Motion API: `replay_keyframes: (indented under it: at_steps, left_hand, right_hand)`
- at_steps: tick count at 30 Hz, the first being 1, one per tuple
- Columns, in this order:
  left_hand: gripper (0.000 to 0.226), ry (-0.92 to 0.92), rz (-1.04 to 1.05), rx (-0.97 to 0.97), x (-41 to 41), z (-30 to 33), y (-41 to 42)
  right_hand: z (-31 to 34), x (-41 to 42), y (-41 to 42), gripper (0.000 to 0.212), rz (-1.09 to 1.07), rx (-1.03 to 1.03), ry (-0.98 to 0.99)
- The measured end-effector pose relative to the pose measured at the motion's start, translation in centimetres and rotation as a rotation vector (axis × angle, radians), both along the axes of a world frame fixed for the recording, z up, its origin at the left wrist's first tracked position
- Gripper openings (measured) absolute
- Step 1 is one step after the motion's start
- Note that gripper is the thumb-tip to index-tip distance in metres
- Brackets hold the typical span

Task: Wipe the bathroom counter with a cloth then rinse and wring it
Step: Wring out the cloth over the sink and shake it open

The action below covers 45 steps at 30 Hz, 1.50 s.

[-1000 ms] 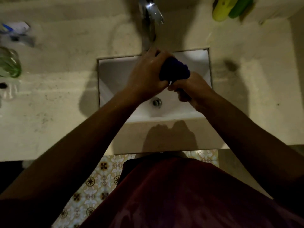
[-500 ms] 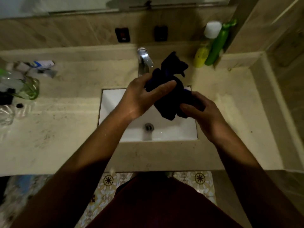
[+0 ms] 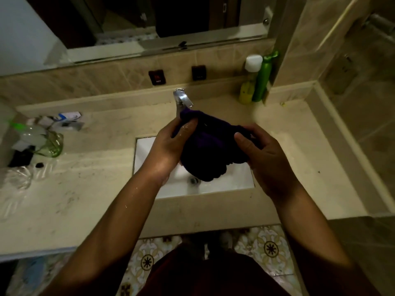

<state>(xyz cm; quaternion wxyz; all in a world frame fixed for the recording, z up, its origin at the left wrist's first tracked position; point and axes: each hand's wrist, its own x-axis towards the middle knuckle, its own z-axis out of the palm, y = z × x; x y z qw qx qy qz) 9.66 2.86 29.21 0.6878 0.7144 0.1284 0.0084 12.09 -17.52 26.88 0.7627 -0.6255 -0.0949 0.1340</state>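
A dark purple cloth (image 3: 208,146) hangs bunched between both hands above the white sink basin (image 3: 145,154). My left hand (image 3: 171,144) grips its left end near the chrome faucet (image 3: 181,99). The right end is pinched by my right hand (image 3: 265,159), thumb on top. The cloth's lower fold hangs just above the drain (image 3: 193,180) and hides part of the basin. Wet drops show on my left hand and forearm. The beige stone counter (image 3: 89,180) surrounds the sink.
A green glass jar (image 3: 52,144), a clear plastic bottle (image 3: 16,178) and small packets (image 3: 68,119) crowd the counter's left side. Yellow and green bottles (image 3: 256,82) stand at the back right. A raised ledge (image 3: 342,142) and tiled wall bound the right; a mirror (image 3: 162,22) hangs above.
The cloth went from a tight twist low over the basin to a looser, wider bundle. My hands have moved apart and lifted. The view tilted up toward the mirror.
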Motion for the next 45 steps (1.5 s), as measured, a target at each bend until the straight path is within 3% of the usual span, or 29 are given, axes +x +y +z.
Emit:
replay_keyframes:
  at_steps: [3, 5, 11, 13, 15, 16, 18, 19, 21, 23, 29, 32, 36, 39, 45]
  left_hand:
    - [0.021, -0.035, -0.011, 0.078, -1.4, 0.0, 0.7]
    - [0.022, -0.051, -0.018, 0.115, -2.5, -0.4, 1.6]
    - [0.018, -0.091, 0.018, 0.076, -6.2, -0.7, 4.0]
    - [0.009, -0.090, 0.027, 0.257, -7.1, -1.0, 4.7]
    - [0.016, -0.078, -0.043, 0.459, -8.2, -1.2, 5.2]
    - [0.014, -0.078, -0.122, 0.440, -8.9, -1.0, 5.5]
    - [0.015, -0.053, -0.338, 0.217, -10.4, -0.1, 5.4]
    - [0.019, -0.024, -0.439, 0.074, -11.0, 0.3, 5.2]
    - [0.037, -0.042, -0.559, 0.022, -12.0, 0.4, 4.2]
    - [0.046, -0.124, -0.551, 0.126, -12.4, 0.6, 3.0]
    - [0.019, -0.259, -0.399, 0.116, -11.9, 1.2, 1.0]
    - [0.012, -0.276, -0.374, 0.042, -12.2, 1.7, 0.3]
    - [0.025, -0.193, -0.330, -0.121, -12.7, 2.4, -1.0]
    - [0.024, -0.128, -0.326, -0.231, -12.7, 3.0, -2.3]
    - [0.034, -0.051, -0.307, -0.368, -12.3, 3.7, -5.0]
  right_hand:
    - [0.0, -1.6, 0.5, 0.013, -0.124, 0.042, -0.003]
    - [0.4, -2.9, 0.8, 0.019, -0.183, 0.051, -0.021]
    - [3.0, -7.6, 3.6, 0.013, -0.163, -0.143, -0.236]
    - [3.9, -8.9, 4.7, 0.014, -0.179, -0.154, -0.248]
    - [4.8, -10.1, 5.5, 0.015, -0.210, -0.177, -0.268]
    - [5.2, -10.6, 5.7, 0.016, -0.228, -0.177, -0.273]
    - [5.8, -11.7, 6.1, 0.017, -0.255, -0.180, -0.283]
    - [6.1, -12.2, 6.4, 0.017, -0.264, -0.182, -0.289]
    - [6.5, -13.3, 6.9, 0.019, -0.273, -0.172, -0.301]
    - [6.9, -14.1, 7.2, 0.022, -0.290, -0.186, -0.338]
    - [7.0, -15.1, 6.2, 0.020, -0.436, -0.231, -0.350]
    - [5.6, -15.5, 4.6, 0.045, -0.374, -0.191, -0.221]
    - [1.9, -17.0, 3.2, 0.088, -0.144, -0.131, 0.033]
    - [0.0, -18.1, 2.1, 0.075, -0.067, -0.112, 0.051]
    - [-2.0, -19.0, -1.8, 0.034, -0.153, -0.159, 0.115]
